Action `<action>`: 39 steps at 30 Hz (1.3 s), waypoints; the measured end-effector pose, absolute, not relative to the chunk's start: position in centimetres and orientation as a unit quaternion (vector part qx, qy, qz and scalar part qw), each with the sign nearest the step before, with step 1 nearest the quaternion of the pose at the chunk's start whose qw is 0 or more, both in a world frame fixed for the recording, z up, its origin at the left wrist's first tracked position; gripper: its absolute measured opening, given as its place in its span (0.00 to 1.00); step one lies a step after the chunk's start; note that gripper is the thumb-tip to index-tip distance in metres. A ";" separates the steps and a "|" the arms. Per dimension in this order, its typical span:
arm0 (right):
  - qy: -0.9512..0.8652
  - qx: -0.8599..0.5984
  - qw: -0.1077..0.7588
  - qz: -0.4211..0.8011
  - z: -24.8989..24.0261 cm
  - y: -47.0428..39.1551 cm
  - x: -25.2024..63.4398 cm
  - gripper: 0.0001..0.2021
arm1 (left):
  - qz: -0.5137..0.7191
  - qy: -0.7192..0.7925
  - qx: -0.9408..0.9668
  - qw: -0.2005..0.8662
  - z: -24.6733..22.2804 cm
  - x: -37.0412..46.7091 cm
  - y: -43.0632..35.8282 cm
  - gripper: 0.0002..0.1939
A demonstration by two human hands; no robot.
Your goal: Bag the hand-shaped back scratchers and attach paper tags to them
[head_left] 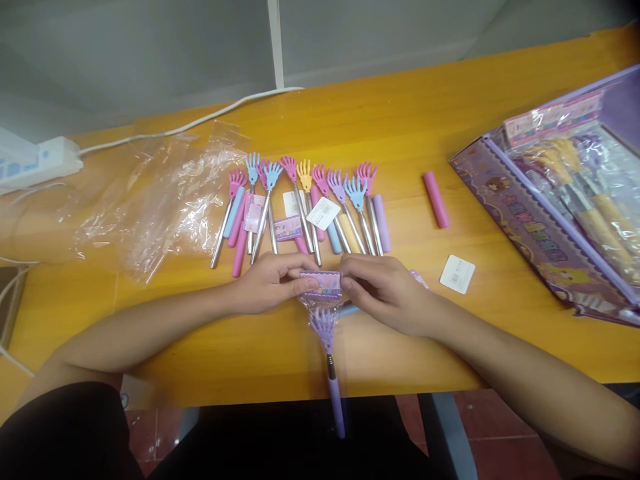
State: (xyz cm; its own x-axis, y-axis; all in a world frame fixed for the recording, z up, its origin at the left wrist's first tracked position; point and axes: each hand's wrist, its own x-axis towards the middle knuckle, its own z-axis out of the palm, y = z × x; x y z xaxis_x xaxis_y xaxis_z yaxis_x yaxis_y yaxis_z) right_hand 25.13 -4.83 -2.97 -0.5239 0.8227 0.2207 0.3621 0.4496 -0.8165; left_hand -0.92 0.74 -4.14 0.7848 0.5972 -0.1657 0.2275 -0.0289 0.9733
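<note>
Both hands pinch a purple printed header card (321,285) at the top of a clear bag. My left hand (273,283) is closed on its left end, thumb on the front. My right hand (385,290) is closed on its right end. Inside the bag below hangs a purple hand-shaped back scratcher (325,330) with a purple handle, reaching past the table's front edge. Just beyond my hands lie several metal-rod scratchers with pink, blue, yellow and purple heads, such as a blue one (357,195), among loose coloured tubes (381,223) and small cards (323,213).
Crumpled clear bags (190,200) lie left on the yellow table (400,127). At right stand a purple display box (535,220) with bagged scratchers, a pink tube (436,200) and a white card (457,274). A white power strip (40,163) and cable are at far left.
</note>
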 end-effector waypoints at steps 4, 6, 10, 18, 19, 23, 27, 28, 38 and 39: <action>-0.794 -0.368 0.312 0.370 -2.8 -4.8 25.1 0.08 | 0.142 0.286 0.709 0.628 -4.2 -1.0 0.8 0.11; -0.794 -0.368 0.315 0.368 -2.9 -4.8 25.1 0.09 | 0.140 0.285 0.713 0.625 -4.2 -1.0 0.8 0.11; -0.794 -0.363 0.315 0.373 -3.3 -4.9 24.9 0.08 | 0.125 0.283 0.727 0.613 -3.9 -0.9 0.7 0.12; -0.801 -0.350 0.309 0.375 -3.4 -4.9 24.8 0.08 | 0.125 0.287 0.742 0.593 -3.6 -0.8 0.5 0.12; -0.800 -0.351 0.311 0.376 -3.4 -4.9 24.8 0.08 | 0.128 0.285 0.743 0.591 -3.6 -0.7 0.5 0.12; -0.798 -0.349 0.313 0.378 -3.2 -4.9 25.0 0.09 | 0.126 0.287 0.746 0.587 -3.5 -0.7 0.5 0.12; -0.801 -0.330 0.315 0.388 -3.1 -4.9 25.2 0.11 | 0.133 0.295 0.734 0.597 -3.7 -0.8 0.4 0.13; -0.801 -0.328 0.313 0.391 -3.1 -4.9 25.2 0.11 | 0.143 0.298 0.725 0.605 -3.8 -0.8 0.3 0.12; -0.573 -0.467 0.419 0.527 -3.3 -5.5 24.1 0.14 | 0.121 0.233 0.618 0.741 -4.1 -0.8 0.7 0.17; -0.535 -0.478 0.439 0.542 -3.2 -5.4 24.1 0.14 | 0.086 0.218 0.647 0.726 -3.9 -0.8 0.8 0.16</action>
